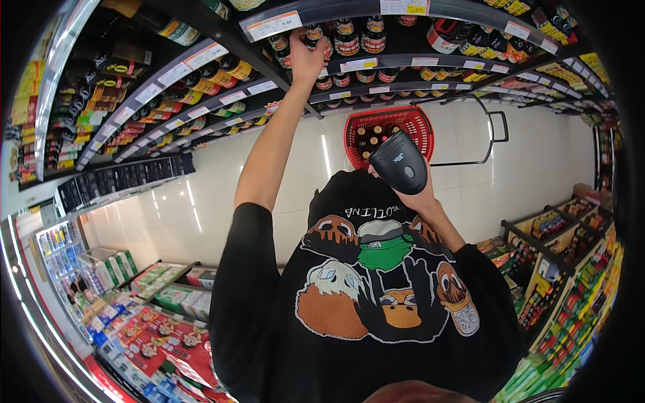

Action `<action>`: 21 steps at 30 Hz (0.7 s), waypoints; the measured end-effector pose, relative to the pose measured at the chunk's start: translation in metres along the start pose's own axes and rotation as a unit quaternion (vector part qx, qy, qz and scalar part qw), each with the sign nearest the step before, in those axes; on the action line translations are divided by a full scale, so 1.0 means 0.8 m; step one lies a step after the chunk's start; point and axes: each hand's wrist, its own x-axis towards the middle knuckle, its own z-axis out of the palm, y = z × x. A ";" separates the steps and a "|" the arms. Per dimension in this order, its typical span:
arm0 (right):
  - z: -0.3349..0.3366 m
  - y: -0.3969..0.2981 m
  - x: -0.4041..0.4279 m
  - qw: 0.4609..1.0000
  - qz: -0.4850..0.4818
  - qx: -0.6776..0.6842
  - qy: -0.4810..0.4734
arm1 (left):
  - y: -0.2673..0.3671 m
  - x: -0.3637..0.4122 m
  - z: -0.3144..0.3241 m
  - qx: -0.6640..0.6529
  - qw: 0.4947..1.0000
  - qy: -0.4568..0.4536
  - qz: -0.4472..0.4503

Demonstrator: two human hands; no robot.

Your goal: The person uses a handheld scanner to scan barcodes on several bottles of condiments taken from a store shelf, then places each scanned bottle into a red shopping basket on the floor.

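My left hand (307, 59) reaches up to a shelf at the top of the view. Its fingers wrap around a dark glass jar (313, 33) with a coloured label, which stands in a row of similar jars (346, 40). Held before my chest, my right hand (421, 197) grips a black handheld barcode scanner (400, 163). The scanner's rounded back faces up and hides most of the fingers. Just beyond it on the floor is a red plastic basket (429, 126), partly covered by the scanner. Several capped bottles (376, 130) stand inside the basket.
Price tags line the shelf edge (393, 61) ahead. More stocked shelves (166, 80) run along the left. A black metal handle (491, 133) extends right from the basket over the tiled floor (463, 191). Product displays (549, 231) stand behind on the right, stacked boxes (166, 332) behind on the left.
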 end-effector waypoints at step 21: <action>0.051 -0.141 0.052 0.998 -0.053 0.026 -0.036 | -0.100 0.115 0.002 0.268 0.959 -0.089 -0.022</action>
